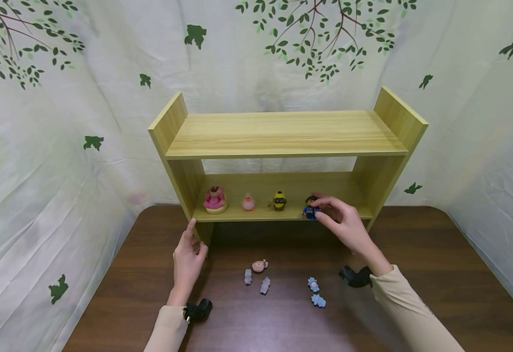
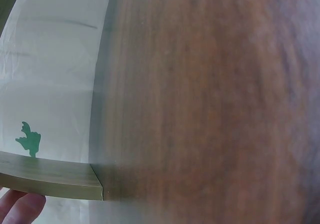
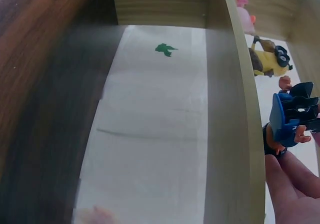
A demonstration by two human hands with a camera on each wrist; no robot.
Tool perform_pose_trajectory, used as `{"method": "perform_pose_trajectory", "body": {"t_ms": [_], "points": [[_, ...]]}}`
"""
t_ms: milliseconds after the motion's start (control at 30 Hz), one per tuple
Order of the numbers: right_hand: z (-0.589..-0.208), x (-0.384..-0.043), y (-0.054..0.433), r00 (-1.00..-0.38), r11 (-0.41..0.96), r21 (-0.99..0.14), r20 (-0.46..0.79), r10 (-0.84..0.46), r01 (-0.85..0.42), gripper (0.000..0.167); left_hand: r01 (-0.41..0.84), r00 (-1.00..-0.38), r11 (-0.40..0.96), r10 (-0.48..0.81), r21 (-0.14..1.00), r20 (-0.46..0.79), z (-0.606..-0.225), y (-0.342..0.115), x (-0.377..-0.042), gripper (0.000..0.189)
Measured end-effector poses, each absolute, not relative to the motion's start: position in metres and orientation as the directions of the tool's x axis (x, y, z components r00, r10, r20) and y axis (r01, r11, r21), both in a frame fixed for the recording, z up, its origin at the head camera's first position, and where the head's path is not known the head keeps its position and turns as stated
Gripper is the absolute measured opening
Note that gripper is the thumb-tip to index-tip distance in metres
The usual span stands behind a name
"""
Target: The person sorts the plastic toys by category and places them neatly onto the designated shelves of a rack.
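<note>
My right hand (image 1: 344, 222) pinches a toy figure (image 3: 290, 116) with dark hair and blue clothes at the front of the middle shelf. In the right wrist view the fingers hold it by the head, its blue legs pointing away from them. My left hand (image 1: 188, 261) touches the front edge of the left side panel with its fingertips; the index finger reaches up to the shelf corner. A yellow goggled figure (image 1: 278, 201), a small pink figure (image 1: 248, 202) and a larger pink bear (image 1: 215, 200) stand in a row to the left of the held figure.
The two-tier wooden shelf unit (image 1: 287, 134) stands at the back of the brown table (image 1: 129, 293). In front of it lie a pink figure (image 1: 260, 265), two grey figures (image 1: 265, 285) and two blue ones (image 1: 318, 300). A leaf-patterned curtain (image 1: 116, 98) hangs behind.
</note>
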State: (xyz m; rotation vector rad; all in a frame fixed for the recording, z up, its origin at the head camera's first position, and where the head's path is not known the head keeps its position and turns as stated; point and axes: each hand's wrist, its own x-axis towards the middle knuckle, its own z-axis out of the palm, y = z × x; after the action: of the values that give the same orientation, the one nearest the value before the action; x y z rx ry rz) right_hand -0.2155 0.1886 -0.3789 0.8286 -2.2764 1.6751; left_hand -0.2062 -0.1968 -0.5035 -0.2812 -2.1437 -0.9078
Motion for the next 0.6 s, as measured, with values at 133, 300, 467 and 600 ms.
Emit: {"method": "perform_pose_trajectory", "body": {"t_ms": [133, 300, 467, 600], "points": [[-0.377, -0.220, 0.191, -0.822, 0.217, -0.807, 0.474, -0.316, -0.549, 0.020, 0.458, -0.679, 0.720, -0.095, 0.522, 0.728, -0.504, -0.197, -0.206, 0.086], [-0.374, -0.224, 0.193, -0.813, 0.223, -0.796, 0.483, -0.325, -0.562, 0.020, 0.455, -0.680, 0.721, -0.097, 0.522, 0.727, -0.504, -0.197, -0.206, 0.086], [-0.372, -0.228, 0.194, -0.817, 0.225, -0.801, 0.472, -0.332, -0.555, 0.021, 0.452, -0.682, 0.721, -0.099, 0.524, 0.725, -0.504, -0.197, -0.206, 0.086], [-0.370, -0.231, 0.194, -0.827, 0.244, -0.806, 0.453, -0.333, -0.539, 0.022, 0.453, -0.682, 0.722, -0.099, 0.524, 0.725, -0.504, -0.197, -0.206, 0.086]]}}
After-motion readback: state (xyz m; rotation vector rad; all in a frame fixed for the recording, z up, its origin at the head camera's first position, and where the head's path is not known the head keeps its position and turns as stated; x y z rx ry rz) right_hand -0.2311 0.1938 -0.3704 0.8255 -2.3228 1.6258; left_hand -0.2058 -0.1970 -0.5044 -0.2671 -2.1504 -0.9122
